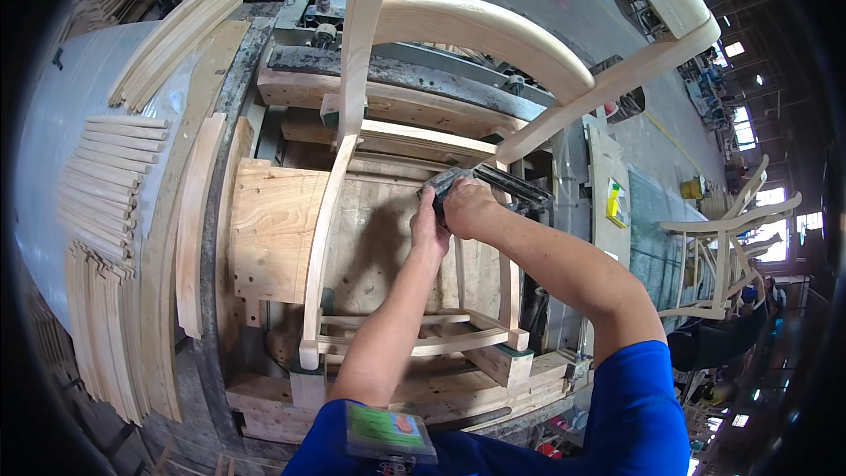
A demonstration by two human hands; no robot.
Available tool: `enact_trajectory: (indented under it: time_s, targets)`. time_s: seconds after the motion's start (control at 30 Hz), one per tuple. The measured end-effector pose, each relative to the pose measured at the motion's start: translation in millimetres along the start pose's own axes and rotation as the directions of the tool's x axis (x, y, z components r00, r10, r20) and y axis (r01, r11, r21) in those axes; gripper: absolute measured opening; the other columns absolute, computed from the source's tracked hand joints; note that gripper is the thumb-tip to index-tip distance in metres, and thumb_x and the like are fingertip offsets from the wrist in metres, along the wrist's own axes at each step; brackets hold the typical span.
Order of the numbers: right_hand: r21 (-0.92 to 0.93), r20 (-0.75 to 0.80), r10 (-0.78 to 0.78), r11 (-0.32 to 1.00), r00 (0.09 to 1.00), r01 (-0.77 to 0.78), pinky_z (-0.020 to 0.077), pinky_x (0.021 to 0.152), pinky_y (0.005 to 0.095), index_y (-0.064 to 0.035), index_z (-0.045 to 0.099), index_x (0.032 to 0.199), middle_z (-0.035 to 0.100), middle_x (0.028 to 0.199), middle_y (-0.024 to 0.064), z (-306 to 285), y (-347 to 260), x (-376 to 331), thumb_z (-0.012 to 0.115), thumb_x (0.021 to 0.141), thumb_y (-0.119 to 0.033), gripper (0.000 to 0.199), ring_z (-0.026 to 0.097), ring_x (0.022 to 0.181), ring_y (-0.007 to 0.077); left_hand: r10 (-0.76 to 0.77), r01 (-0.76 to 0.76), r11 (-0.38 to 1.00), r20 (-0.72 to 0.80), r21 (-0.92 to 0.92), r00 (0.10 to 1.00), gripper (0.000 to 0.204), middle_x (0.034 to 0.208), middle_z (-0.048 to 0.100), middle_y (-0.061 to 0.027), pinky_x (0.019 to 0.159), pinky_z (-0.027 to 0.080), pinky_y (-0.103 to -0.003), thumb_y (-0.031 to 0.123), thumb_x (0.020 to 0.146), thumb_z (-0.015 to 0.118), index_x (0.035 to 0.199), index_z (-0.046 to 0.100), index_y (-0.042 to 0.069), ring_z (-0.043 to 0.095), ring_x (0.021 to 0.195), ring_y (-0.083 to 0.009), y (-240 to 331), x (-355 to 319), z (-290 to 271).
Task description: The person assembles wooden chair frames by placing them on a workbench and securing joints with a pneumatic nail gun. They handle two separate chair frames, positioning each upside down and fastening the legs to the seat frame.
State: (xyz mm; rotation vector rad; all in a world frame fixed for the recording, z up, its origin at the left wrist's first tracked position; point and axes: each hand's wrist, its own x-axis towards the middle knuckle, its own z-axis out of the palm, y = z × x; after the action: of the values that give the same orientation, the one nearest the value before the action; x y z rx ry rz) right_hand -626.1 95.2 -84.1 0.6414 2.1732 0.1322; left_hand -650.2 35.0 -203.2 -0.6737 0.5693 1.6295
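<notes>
A pale wooden chair frame (485,22) lies in front of me, its curved back rail at the far end and its front rails near my body. Over its middle, both my hands come together on a dark grey, lumpy object (448,183) whose kind I cannot make out. My left hand (427,227) grips it from the left, the thumb pointing up along its side. Closed over its right side is my right hand (467,205), knuckles up. The object sits close to the chair's cross rail (427,139); whether they touch is hidden.
The chair rests in a clamping bench with wooden beams (397,97) and a plywood block (278,229). Thin slats (106,185) lie stacked on the left table. To the right stand a yellow-marked item (615,203) on a board and assembled chairs (723,238).
</notes>
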Motion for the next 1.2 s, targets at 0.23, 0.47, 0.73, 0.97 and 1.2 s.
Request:
enact_trajectory:
  time_s: [0.23, 0.47, 0.73, 0.97, 1.2]
  targets:
    - [0.066, 0.041, 0.000, 0.998, 0.999, -0.003, 0.0483, 0.105, 0.0406, 0.0036, 0.069, 0.127, 0.061, 0.138, 0.0249, -18, -6, -7, 0.063, 0.094, -0.029, 0.046, 0.058, 0.130, 0.0333, 0.008, -0.007, 1.000, -0.021, 0.027, 1.000, 0.037, 0.115, 0.073, -0.0083, 0.090, 0.059, -0.038, 0.033, 0.096, 0.074, 0.122, 0.065, 0.008, 0.070, 0.103, -0.0219, 10, -4, 1]
    - [0.148, 0.008, 0.020, 0.989, 1.000, -0.021, 0.0508, 0.103, 0.0399, 0.0108, 0.064, 0.130, 0.054, 0.142, 0.0282, -14, 4, -17, 0.062, 0.095, -0.025, 0.050, 0.057, 0.129, 0.0385, 0.025, -0.028, 0.999, 0.075, 0.039, 0.997, 0.033, 0.113, 0.074, -0.0054, 0.089, 0.058, -0.036, 0.035, 0.099, 0.070, 0.119, 0.067, 0.009, 0.071, 0.101, -0.0190, 5, -10, 3]
    - [-0.285, 0.060, -0.158, 0.944, 0.986, 0.168, 0.0611, 0.085, 0.0418, 0.0138, 0.057, 0.136, 0.045, 0.143, 0.0402, -18, 0, -59, 0.059, 0.098, -0.018, 0.050, 0.066, 0.114, 0.0441, -0.222, 0.191, 0.908, 0.042, 0.373, 0.974, 0.040, 0.110, 0.072, -0.0050, 0.090, 0.058, -0.048, 0.047, 0.104, 0.054, 0.126, 0.062, 0.014, 0.068, 0.100, -0.0217, 29, -26, -30]
    - [-0.684, -0.210, -0.498, 0.690, 0.841, 0.238, 0.0484, 0.077, 0.0362, -0.0017, 0.061, 0.138, 0.046, 0.152, 0.0240, -53, -26, -23, 0.058, 0.097, -0.018, 0.044, 0.069, 0.098, 0.0259, 0.039, -0.047, 0.997, 0.114, 0.066, 0.993, 0.041, 0.111, 0.072, -0.0013, 0.090, 0.057, -0.041, 0.044, 0.105, 0.036, 0.114, 0.068, 0.020, 0.070, 0.103, -0.0199, 80, 8, -21]
    - [-0.662, -0.186, -0.499, 0.700, 0.847, 0.267, 0.0476, 0.075, 0.0354, -0.0038, 0.069, 0.133, 0.044, 0.157, 0.0205, -66, -32, 12, 0.060, 0.098, -0.019, 0.040, 0.069, 0.103, 0.0227, 0.104, -0.105, 0.994, 0.196, -0.008, 0.975, 0.040, 0.120, 0.071, -0.0017, 0.098, 0.054, -0.041, 0.041, 0.105, 0.038, 0.120, 0.068, 0.020, 0.067, 0.113, -0.0218, 94, 18, -19]
